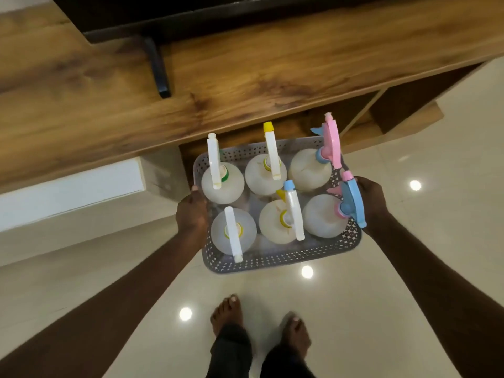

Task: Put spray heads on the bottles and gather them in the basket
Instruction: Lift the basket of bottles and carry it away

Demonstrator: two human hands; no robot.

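A grey perforated basket (275, 259) hangs in the air above the floor, just in front of the wooden table's edge. My left hand (191, 214) grips its left rim and my right hand (373, 200) grips its right rim. Several translucent white bottles stand upright in it in two rows, each with a spray head on. The back row has a white head (214, 162), a white head with a yellow tip (271, 151) and a pink head (331, 137). The front row has a white head (234, 236), a clear head with a blue tip (293, 208) and a blue head (353, 203).
A wooden table top (245, 77) spans the upper view, with a dark monitor stand foot (158, 66) on it. Glossy cream floor tiles (381, 282) lie below. My bare feet (259, 317) stand under the basket. A white block (68, 189) sits at the left.
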